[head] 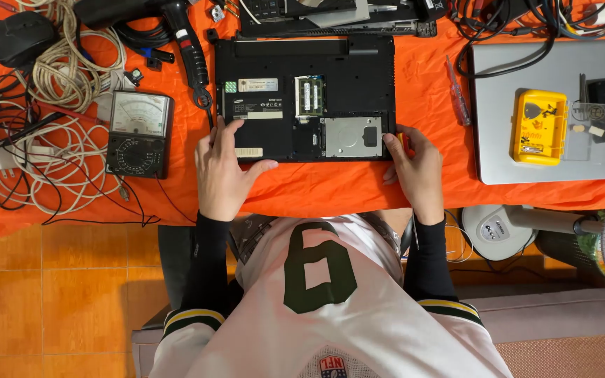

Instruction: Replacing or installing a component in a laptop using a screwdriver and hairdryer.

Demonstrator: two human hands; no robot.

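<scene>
Overhead, a person in a white jersey and black sleeves works at a tabletop point(358, 189) draped in bright orange cloth. A black laptop point(305, 98) lies upside down between the two hands, its base open to show green memory sticks point(309, 95) and a silver hard drive point(351, 136). The left hand point(222, 168) rests flat, fingers spread, on the laptop's near left corner. The right hand point(414, 171) presses against the near right corner, just beside the drive, and is curled around a small red-handled tool point(405, 142), most of it hidden by the fingers.

Just left of the left hand sits an analogue multimeter point(139, 133), and beyond it a tangle of white and black cables point(57, 105). A black heat gun point(176, 35) lies beyond the left hand. To the right of the right hand a thin screwdriver point(458, 91) lies on the cloth, then a closed silver laptop point(554, 112) carrying a yellow case point(539, 126). More dark electronics crowd the far edge.

Below the tabletop, orange floor tiles point(57, 294) show at the left, and a white fan point(526, 227) stands at the right.
</scene>
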